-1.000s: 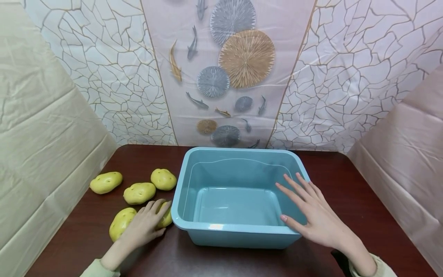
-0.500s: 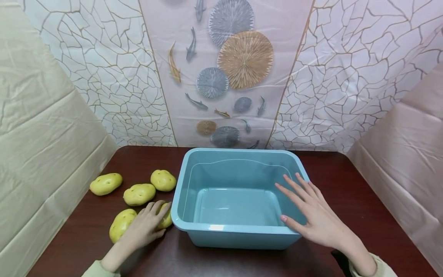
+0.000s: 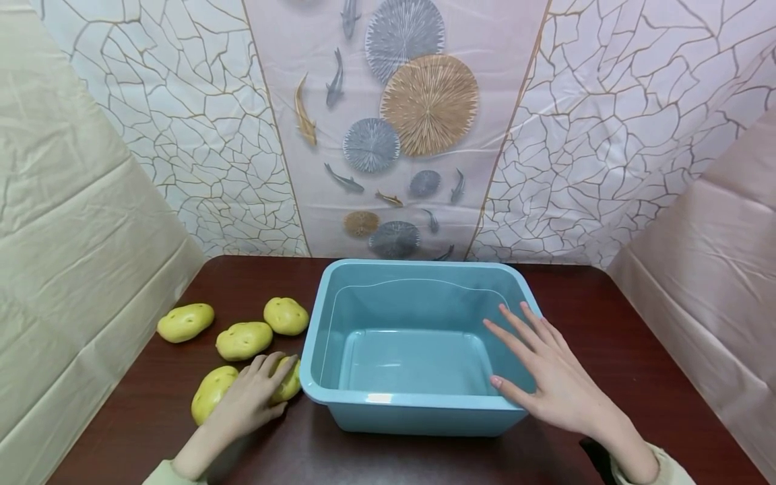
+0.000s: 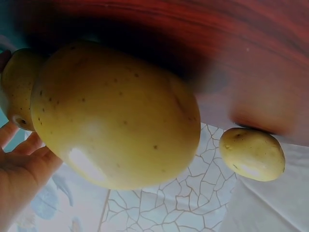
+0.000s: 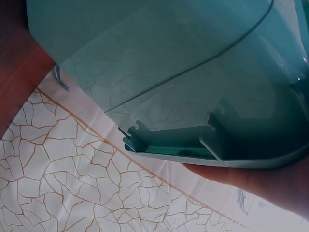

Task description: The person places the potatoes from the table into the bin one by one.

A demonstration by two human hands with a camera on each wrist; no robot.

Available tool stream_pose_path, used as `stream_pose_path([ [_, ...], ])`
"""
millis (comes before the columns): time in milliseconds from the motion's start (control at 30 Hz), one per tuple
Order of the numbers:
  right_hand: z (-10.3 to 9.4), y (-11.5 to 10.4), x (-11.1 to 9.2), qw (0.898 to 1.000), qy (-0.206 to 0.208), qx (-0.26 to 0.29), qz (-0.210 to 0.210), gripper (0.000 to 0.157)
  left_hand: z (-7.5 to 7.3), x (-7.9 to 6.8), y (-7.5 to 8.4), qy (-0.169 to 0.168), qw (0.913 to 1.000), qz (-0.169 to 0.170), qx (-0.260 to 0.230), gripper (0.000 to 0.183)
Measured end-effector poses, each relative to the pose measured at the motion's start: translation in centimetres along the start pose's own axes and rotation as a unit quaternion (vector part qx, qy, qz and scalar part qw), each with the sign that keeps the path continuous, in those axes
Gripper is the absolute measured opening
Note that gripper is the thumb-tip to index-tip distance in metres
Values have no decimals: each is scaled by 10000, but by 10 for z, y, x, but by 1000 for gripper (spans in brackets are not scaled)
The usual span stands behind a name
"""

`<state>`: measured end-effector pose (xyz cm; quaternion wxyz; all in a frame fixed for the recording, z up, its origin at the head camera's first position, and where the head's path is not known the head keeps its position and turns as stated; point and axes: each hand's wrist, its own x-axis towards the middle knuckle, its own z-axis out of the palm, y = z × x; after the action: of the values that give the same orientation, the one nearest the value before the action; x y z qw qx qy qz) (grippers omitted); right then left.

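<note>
My left hand (image 3: 245, 401) curls its fingers and thumb round a yellow potato (image 3: 287, 382) beside the basin's left wall; the hand covers part of it. In the left wrist view the same potato (image 4: 18, 92) sits by the fingertips. Another potato (image 3: 212, 393) lies by that wrist and looms large in the left wrist view. My right hand (image 3: 548, 377) has its fingers spread over the right rim of a light blue plastic basin (image 3: 378, 399), with no thing in its grasp. In the right wrist view, the basin's outer wall (image 5: 159, 96) hides most of that hand.
Three more potatoes lie farther back on the dark wooden table (image 3: 576, 303): one at far left (image 3: 185, 322), one in the middle (image 3: 244, 340) and one near the basin (image 3: 286, 316). Patterned cloth (image 3: 388, 135) hangs behind the table, with plain cloth along both sides.
My left fingers have tightened slightly on the potato, which has shifted a touch to the left. The right hand has barely moved, and the basin stays put.
</note>
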<state>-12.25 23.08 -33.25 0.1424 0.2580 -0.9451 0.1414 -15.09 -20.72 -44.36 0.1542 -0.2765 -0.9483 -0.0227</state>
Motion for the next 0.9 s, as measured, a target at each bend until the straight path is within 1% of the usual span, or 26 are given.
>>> stream_pose_path([
  [233, -1, -2, 2, 9997, -101, -122, 203, 67, -3, -2, 0, -26, 10000, -87, -13, 73],
  [433, -1, -3, 1, 9989, -157, -212, 390, 66, -9, -3, 0, 13, 9999, -129, -24, 72],
  [667, -2, -3, 0, 9975, -307, -188, 612, 65, -16, -5, 0, 73, 9998, -205, 31, 72],
  [767, -2, -3, 0, 9972, -360, -166, 626, 65, -19, -5, -1, 153, 9996, -232, -10, 72],
  [900, -4, -2, -1, 9976, -448, -108, 526, 65, -23, -6, -2, 219, 9993, -279, -72, 72],
])
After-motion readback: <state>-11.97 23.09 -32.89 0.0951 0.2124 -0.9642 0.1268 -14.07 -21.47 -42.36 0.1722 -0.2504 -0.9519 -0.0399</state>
